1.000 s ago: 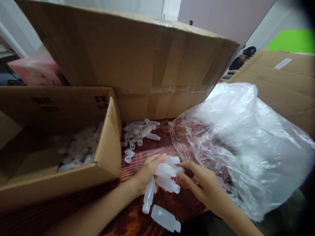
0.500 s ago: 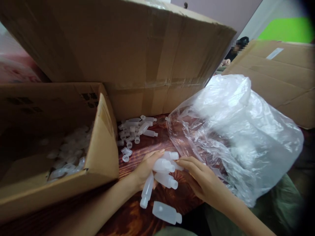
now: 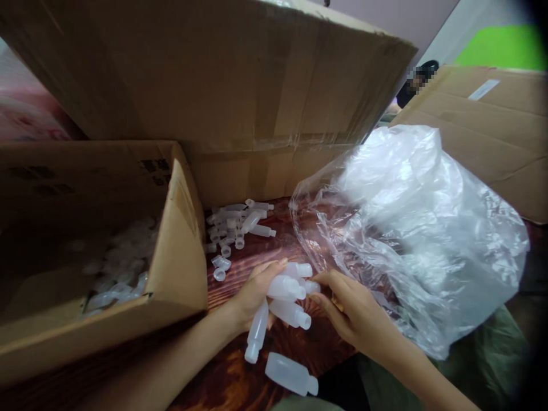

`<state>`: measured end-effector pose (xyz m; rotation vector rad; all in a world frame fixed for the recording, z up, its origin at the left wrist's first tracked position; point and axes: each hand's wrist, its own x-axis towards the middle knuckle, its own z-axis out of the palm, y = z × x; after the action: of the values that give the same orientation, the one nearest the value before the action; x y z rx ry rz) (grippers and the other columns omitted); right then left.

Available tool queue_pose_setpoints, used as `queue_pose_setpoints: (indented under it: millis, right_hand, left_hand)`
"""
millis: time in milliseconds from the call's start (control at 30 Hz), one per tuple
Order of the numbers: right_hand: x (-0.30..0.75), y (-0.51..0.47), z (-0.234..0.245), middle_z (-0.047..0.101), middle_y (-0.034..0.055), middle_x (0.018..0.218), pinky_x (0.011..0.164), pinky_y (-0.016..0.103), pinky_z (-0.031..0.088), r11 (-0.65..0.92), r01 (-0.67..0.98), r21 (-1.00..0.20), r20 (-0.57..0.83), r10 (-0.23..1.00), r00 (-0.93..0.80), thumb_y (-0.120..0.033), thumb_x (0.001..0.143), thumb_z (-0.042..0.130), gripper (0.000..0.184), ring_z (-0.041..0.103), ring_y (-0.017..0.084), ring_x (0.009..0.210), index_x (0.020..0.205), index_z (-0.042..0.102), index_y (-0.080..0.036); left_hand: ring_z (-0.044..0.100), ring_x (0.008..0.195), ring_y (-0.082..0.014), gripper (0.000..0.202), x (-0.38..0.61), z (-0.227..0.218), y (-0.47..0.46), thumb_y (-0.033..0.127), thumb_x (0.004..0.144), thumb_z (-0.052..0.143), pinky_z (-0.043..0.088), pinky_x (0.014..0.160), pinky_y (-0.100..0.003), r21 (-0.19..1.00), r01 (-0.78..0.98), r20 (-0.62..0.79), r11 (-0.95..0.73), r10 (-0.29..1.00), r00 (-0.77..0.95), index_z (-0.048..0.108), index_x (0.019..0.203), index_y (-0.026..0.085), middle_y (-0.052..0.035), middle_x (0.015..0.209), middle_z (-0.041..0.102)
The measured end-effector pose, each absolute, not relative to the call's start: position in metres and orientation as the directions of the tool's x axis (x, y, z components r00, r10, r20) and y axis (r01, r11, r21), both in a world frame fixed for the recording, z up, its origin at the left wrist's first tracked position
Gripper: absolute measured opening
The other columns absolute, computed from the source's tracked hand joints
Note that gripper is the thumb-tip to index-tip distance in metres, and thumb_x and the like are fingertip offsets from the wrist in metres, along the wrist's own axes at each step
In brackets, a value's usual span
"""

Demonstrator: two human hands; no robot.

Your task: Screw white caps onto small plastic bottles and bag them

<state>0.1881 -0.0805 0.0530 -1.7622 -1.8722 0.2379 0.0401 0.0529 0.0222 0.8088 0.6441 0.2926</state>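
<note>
Right, from the head camera: the left hand is wrapped round a bunch of translucent bottles, their necks fanning out to the right. And there's the right hand, thumb and forefinger pinched on the end of one of that same bunch, so both hands meet at the bottles, over the dark wood-grained counter. One bottle angles down below the left palm; whether it's gripped or resting, I can't tell. A loose bottle lies on its side nearer the front edge, neck to the right. Beyond the hands, a scatter of small bottles and rings sits against the open carton, which has more translucent pieces heaped inside. Over on the right, a big crumpled clear bag! Behind it all stands a tall taped cardboard box.
</note>
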Motion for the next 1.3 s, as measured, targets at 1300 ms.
queue_pose_setpoints:
  millis: [1300]
  right_hand:
    - [0.181,-0.082,0.055,0.056,0.0061,0.097,0.074,0.034,0.049,0.108,0.85,-0.515,0.277,0.96,0.046,-0.019,0.099,0.044,0.012,0.058,0.02,0.088,0.109,0.05,-0.021]
  left_hand:
    - [0.047,0.029,-0.0115,0.033,0.039,0.025,0.055,0.045,0.086,0.052,0.033,0.029,-0.018,0.692,0.052,-0.472,0.72,0.397,0.787,0.059,0.084,0.012,-0.0031,0.05,0.061]
